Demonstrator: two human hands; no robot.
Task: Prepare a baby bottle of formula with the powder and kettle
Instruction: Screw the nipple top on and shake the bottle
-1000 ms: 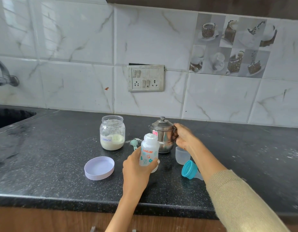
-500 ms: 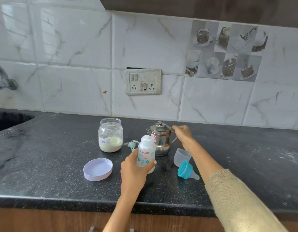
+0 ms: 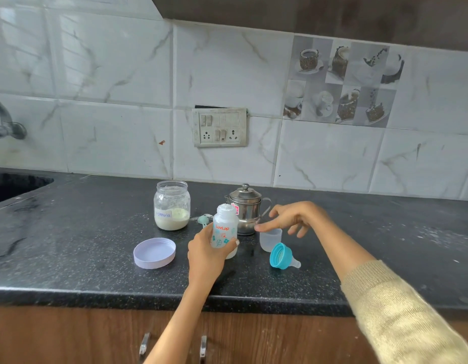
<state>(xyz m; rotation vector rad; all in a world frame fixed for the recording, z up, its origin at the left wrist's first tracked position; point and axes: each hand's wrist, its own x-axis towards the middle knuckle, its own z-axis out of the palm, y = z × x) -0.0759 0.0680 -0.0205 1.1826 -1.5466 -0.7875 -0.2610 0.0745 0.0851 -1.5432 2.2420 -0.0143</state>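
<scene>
Translucent printed baby bottle (image 3: 224, 232), upright, uncapped.

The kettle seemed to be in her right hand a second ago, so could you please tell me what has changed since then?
The right hand has let go of the kettle handle and drawn back toward the person, now hovering with fingers spread above the clear cap. The left hand still grips the bottle; kettle, jar, lid and teat ring stayed put.
</scene>
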